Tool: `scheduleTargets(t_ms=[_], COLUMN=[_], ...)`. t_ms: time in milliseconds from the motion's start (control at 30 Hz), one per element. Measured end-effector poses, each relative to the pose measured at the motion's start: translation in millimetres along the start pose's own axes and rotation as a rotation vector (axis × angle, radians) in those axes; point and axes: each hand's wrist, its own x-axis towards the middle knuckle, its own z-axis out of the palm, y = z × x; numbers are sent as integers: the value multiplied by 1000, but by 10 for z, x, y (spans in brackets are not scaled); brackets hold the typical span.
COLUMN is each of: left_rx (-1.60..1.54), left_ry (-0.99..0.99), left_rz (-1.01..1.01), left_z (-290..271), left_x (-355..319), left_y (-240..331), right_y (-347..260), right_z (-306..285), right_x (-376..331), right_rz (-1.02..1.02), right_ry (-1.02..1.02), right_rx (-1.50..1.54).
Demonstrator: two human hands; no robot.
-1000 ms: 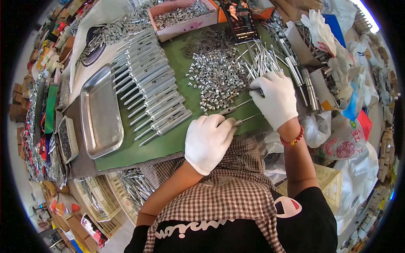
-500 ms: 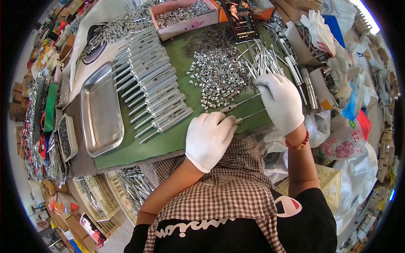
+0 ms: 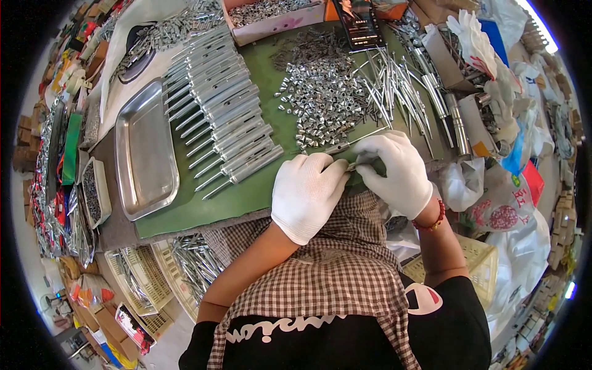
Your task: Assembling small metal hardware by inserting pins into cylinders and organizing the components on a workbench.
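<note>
My left hand [image 3: 307,196], in a white glove, is closed with its thumb and fingertips on a small metal piece [image 3: 351,166]. My right hand [image 3: 396,169], gloved too, bends its thumb and forefinger in a pinch at that same piece; the fingers hide most of it. Just beyond the fingertips, a short metal tube [image 3: 336,148] lies with a thin rod [image 3: 369,135] reaching to its right. Farther off is a heap of small silvery metal caps [image 3: 327,102]. Loose thin metal rods [image 3: 404,92] are spread to its right.
A row of metal tubes with pointed rods [image 3: 225,117] lies left on the green mat [image 3: 179,219], beside a steel tray [image 3: 147,206]. At the back stand a pink box of small parts [image 3: 277,23] and a phone [image 3: 361,31]. Thicker metal tubes [image 3: 456,126] lie right.
My right hand has moved left and nearer, from by the loose rods to my left fingertips. The thin rod that stretched between my hands no longer shows. My left hand has barely moved.
</note>
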Motion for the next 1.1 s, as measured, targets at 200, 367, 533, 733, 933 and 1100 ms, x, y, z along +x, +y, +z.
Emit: scheduleTargets(t_ms=[200,367,533,733,933,1100], left_rx=[9,-4,59,31,80,82], left_ry=[-3,-53,-2,56,44,88], left_rz=[0,-12,14,7,61,60], left_z=[-15,-9,7,31,25,35], left_x=[3,10,-17,-36,-34,-35], left_y=[11,5,-9,19,-32,-10], right_y=[-54,-138,-140,-80,-93,-84], right_z=[2,25,24,61,76,-117], right_x=[60,39,1,-164,-205,-188], right_rz=[-200,-350,-315,-272,-249,-16], right_ry=[-18,-86,-5,75,79,299], right_rx=[-216,-476,-419,-426,-356,-373])
